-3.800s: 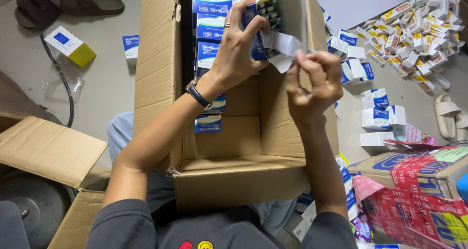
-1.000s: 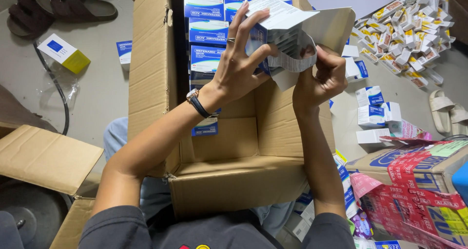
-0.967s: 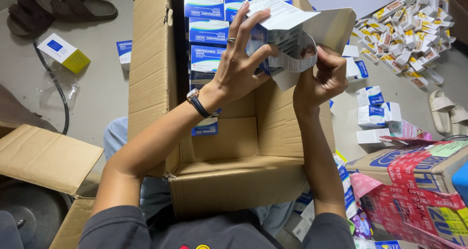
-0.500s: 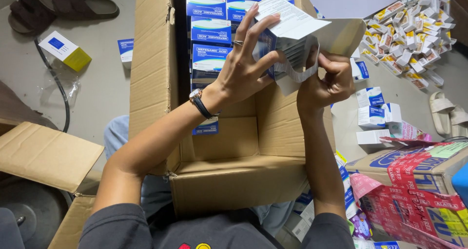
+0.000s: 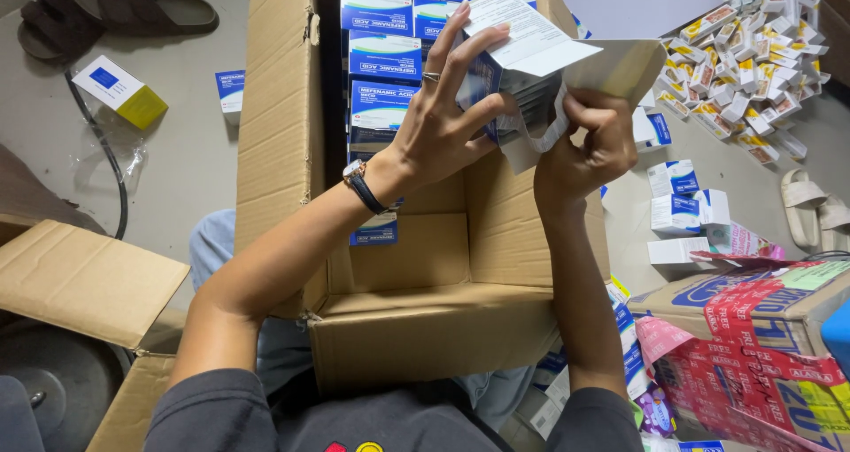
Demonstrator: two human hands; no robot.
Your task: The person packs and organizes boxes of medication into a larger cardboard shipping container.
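While both hands work above the open carton, the scene reads so:

Held thing: a small blue-and-white box (image 5: 496, 89), lifted over the far right part of the carton, its white flap (image 5: 531, 34) open and a folded paper leaflet (image 5: 540, 142) hanging out of it.
Left hand (image 5: 443, 124): fingers spread and wrapped around the small box from the left, two fingertips on the flap; a ring on one finger, a dark-strapped watch (image 5: 361, 182) on the wrist.
Right hand (image 5: 584, 146): fingers curled in, pinching the leaflet against the box's right end.
Carton (image 5: 425, 328): one large brown cardboard box, open, on the person's lap, its near half bare inside.
Stacked boxes (image 5: 385, 54): blue-and-white boxes packed in rows at the carton's far end; at least seven faces show, and one more lies lower by the wrist.
Floor (image 5: 177, 160): grey and smooth, the person sitting on it.
Left of the carton: one white, blue and yellow box (image 5: 119, 91), one small blue-white box (image 5: 230, 91), one black cable (image 5: 106, 151), two dark sandals (image 5: 115, 14) far left, one flattened cardboard flap (image 5: 84, 279) near left.
Right of the carton: a heap of little yellow-and-white packs (image 5: 748, 49) far right, too many to count; about five blue-white boxes (image 5: 677, 195) loose beside it; two pale slippers (image 5: 810, 213); one taped carton with red wrapping (image 5: 761, 346) near right.
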